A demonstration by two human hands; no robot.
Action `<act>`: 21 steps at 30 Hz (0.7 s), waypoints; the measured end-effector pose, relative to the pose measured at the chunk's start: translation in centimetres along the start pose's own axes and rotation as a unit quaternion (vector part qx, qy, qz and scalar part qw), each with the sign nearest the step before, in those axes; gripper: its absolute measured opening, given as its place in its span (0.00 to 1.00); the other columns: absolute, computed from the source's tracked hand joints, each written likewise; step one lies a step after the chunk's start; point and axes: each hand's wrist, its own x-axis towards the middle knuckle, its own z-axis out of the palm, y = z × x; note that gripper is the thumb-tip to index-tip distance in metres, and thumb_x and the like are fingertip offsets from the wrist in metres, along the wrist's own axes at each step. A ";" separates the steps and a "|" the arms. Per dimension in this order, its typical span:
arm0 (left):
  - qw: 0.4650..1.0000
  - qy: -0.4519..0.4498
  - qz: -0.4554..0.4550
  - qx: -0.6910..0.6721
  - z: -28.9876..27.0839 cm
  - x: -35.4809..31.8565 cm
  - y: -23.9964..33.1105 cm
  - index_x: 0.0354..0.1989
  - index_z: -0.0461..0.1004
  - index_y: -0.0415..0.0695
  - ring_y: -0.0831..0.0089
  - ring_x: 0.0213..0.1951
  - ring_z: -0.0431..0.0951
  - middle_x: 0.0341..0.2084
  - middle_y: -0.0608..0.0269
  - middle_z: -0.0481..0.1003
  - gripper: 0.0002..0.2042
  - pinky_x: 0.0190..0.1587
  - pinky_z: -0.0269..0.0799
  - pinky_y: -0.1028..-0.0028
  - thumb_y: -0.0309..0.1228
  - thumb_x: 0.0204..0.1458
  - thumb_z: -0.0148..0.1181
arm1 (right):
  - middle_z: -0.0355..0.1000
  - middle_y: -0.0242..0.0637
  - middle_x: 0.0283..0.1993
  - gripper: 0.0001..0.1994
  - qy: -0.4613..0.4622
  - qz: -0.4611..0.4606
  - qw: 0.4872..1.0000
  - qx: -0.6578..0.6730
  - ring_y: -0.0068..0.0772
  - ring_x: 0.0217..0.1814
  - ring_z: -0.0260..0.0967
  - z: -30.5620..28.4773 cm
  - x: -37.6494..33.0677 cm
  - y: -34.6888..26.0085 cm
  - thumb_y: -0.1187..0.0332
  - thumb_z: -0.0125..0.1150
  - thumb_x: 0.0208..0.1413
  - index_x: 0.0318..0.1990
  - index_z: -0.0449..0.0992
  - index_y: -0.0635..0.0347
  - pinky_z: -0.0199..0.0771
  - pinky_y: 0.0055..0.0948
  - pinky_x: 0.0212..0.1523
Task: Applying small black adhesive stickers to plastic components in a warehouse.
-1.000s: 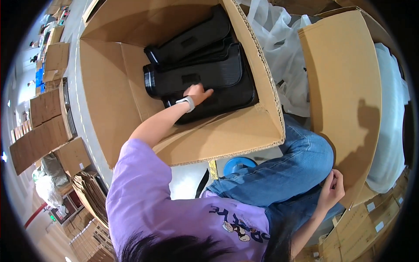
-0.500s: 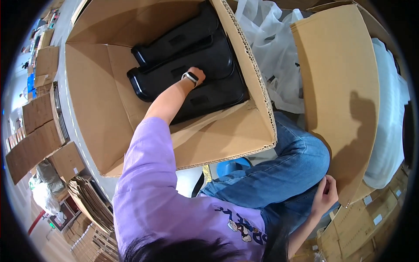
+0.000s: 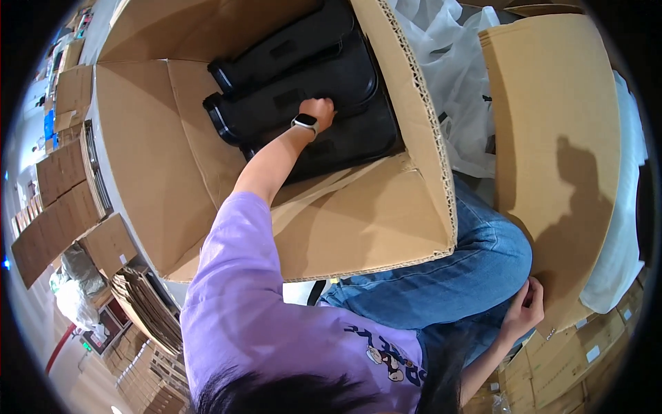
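My left hand (image 3: 318, 114), with a watch (image 3: 305, 122) on its wrist, reaches into a large open cardboard box (image 3: 386, 228). Its fingers curl down at the edge of the middle black plastic case (image 3: 331, 76), and their tips are hidden. Several long black cases lie overlapping inside, among them one farther back (image 3: 296, 41) and one nearer me (image 3: 365, 134). At the lower right my right hand (image 3: 525, 314) rests beside my bent knee, against a cardboard flap (image 3: 552, 172). Its fingers are loosely bent and apart, with nothing visible in them.
Crumpled translucent plastic bags (image 3: 455, 83) lie between the box and the flap. White wrapping (image 3: 614, 228) sits beyond the flap. Flattened cardboard (image 3: 141, 300) and brown cartons (image 3: 55, 207) stand along the left. More cartons (image 3: 558, 366) fill the lower right.
The view has shifted a little, so the box and flap appear farther right. My left hand has slid slightly toward the nearer case. My right hand keeps its place beside my knee.
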 end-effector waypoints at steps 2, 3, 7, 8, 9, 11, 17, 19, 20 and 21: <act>0.998 -0.041 -0.036 -0.018 -1.1 0.9 2.0 0.31 0.74 0.41 0.56 0.28 0.79 0.26 0.51 0.77 0.16 0.30 0.75 0.61 0.44 0.52 0.54 | 0.62 0.26 0.18 0.03 0.000 -0.006 1.000 -0.005 0.13 0.18 0.51 -0.1 0.1 0.4 0.75 0.56 0.54 0.34 0.74 0.66 0.51 0.16 0.19; 0.997 -0.046 -0.053 -0.019 -1.3 1.2 2.4 0.32 0.74 0.41 0.57 0.30 0.79 0.27 0.52 0.77 0.16 0.32 0.75 0.62 0.44 0.52 0.54 | 0.61 0.24 0.19 0.04 -0.004 0.008 1.000 -0.003 0.12 0.19 0.50 0.0 0.2 0.3 0.74 0.56 0.55 0.34 0.74 0.66 0.51 0.16 0.19; 0.992 -0.106 -0.073 0.000 -2.4 1.9 2.3 0.38 0.77 0.44 0.59 0.38 0.79 0.34 0.54 0.78 0.16 0.38 0.75 0.63 0.43 0.50 0.56 | 0.62 0.22 0.20 0.05 -0.012 0.016 1.000 0.022 0.11 0.20 0.51 -0.2 0.4 -0.8 0.72 0.56 0.56 0.35 0.74 0.66 0.51 0.14 0.21; 0.988 -0.134 -0.070 0.013 -2.9 1.9 1.9 0.38 0.78 0.46 0.60 0.40 0.78 0.37 0.56 0.78 0.15 0.41 0.75 0.63 0.43 0.49 0.57 | 0.62 0.22 0.20 0.05 -0.011 0.014 1.000 0.023 0.11 0.20 0.51 -0.3 0.4 -0.8 0.72 0.56 0.56 0.35 0.74 0.66 0.51 0.14 0.21; 0.981 -0.173 -0.091 -0.015 -4.1 2.1 1.6 0.40 0.77 0.43 0.59 0.43 0.77 0.39 0.53 0.77 0.22 0.44 0.74 0.62 0.49 0.46 0.59 | 0.64 0.23 0.22 0.06 0.016 -0.003 0.999 0.048 0.10 0.21 0.53 -0.5 0.4 -0.8 0.72 0.56 0.57 0.34 0.75 0.66 0.52 0.14 0.21; 0.982 -0.174 -0.072 0.009 -5.0 1.8 0.6 0.41 0.76 0.42 0.58 0.44 0.77 0.39 0.51 0.77 0.24 0.45 0.74 0.61 0.51 0.45 0.60 | 0.64 0.23 0.22 0.08 0.059 -0.033 0.991 0.115 0.09 0.20 0.53 -0.6 0.3 -1.3 0.70 0.55 0.58 0.36 0.74 0.67 0.50 0.12 0.19; 1.000 0.005 -0.012 -0.003 -15.6 1.7 -0.1 0.34 0.78 0.40 0.58 0.39 0.79 0.33 0.51 0.78 0.21 0.42 0.75 0.63 0.48 0.42 0.60 | 0.49 0.26 0.22 0.05 -0.094 0.222 0.572 0.784 0.17 0.19 0.45 -3.6 -0.1 -4.1 0.70 0.45 0.61 0.37 0.64 0.62 0.45 0.18 0.17; 0.976 0.141 0.028 -0.163 -22.3 -0.1 0.3 0.32 0.79 0.42 0.62 0.36 0.79 0.30 0.55 0.78 0.15 0.40 0.74 0.68 0.42 0.45 0.59 | 0.51 0.28 0.25 0.02 -0.125 0.252 0.415 0.865 0.20 0.22 0.48 -3.6 -0.4 -5.5 0.74 0.45 0.58 0.36 0.62 0.62 0.48 0.19 0.19; 0.947 0.223 0.040 -0.227 -25.4 -1.7 1.6 0.31 0.79 0.43 0.66 0.34 0.79 0.29 0.56 0.79 0.12 0.38 0.74 0.71 0.39 0.47 0.58 | 0.51 0.30 0.26 0.01 -0.125 0.261 0.350 0.891 0.21 0.24 0.49 -3.6 -0.6 -6.3 0.76 0.45 0.57 0.35 0.62 0.61 0.50 0.20 0.20; 0.910 0.267 0.077 -0.308 -28.5 -3.9 3.4 0.31 0.78 0.41 0.71 0.31 0.78 0.25 0.58 0.78 0.11 0.36 0.72 0.73 0.35 0.49 0.56 | 0.51 0.30 0.26 0.02 -0.091 0.275 0.343 0.894 0.21 0.24 0.49 -3.9 -0.8 -7.8 0.77 0.46 0.55 0.35 0.62 0.61 0.50 0.19 0.19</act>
